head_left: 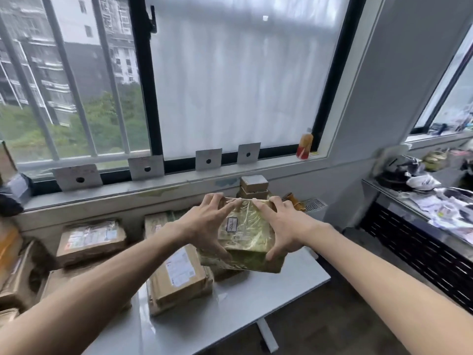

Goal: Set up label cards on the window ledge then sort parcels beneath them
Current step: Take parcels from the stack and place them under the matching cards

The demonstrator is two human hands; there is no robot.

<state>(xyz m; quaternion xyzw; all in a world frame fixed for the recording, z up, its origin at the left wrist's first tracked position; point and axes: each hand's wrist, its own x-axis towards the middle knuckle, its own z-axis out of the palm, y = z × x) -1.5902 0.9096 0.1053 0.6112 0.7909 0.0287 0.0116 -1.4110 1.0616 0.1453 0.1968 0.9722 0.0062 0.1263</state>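
Cards (79, 176), four in all, lean upright against the window along the ledge (143, 192), each grey with one dark dot. Below the ledge, at least five more brown parcels lie on the counter (230, 303), with two small boxes (254, 187) stacked near the ledge's right part. One parcel (247, 239), greenish and wrapped in shiny film with a small white label on top, is held above the counter, just below the ledge. Left hand (210, 226) and right hand (284, 226) grip its two sides, fingers (231, 204) spread and clamped over its far edge, thumbs under the near edge, both arms stretched forward.
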